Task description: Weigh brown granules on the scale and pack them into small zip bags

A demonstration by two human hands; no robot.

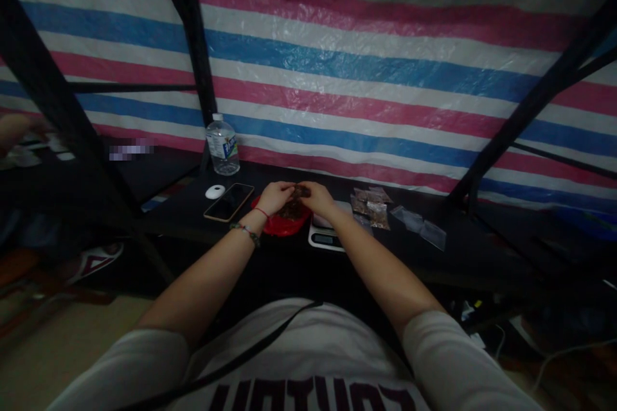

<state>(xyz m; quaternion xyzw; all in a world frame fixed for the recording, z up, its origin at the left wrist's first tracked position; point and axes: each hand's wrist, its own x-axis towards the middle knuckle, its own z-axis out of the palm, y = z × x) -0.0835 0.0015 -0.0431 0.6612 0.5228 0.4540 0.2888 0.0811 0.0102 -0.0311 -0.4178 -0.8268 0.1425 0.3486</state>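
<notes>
My left hand (278,196) and my right hand (317,196) meet above a red bowl (285,227). Between them, pinched by the fingertips of both, is a clump of brown shredded material (302,191). More of the same brown material (290,210) lies in the bowl, partly hidden by my left hand. A white digital scale (326,241) stands just right of the bowl, with my right forearm crossing over part of it; its display cannot be read. Small see-through bags with brown contents (376,212) lie in a group to the right of the scale.
Flat transparent bags (430,233) lie farther right. On the left are a phone (229,201), a white rounded object (214,191) and a plastic bottle (223,149). Dark metal posts (195,45) frame the black table before a striped sheet. Another person's hand (22,128) shows far left.
</notes>
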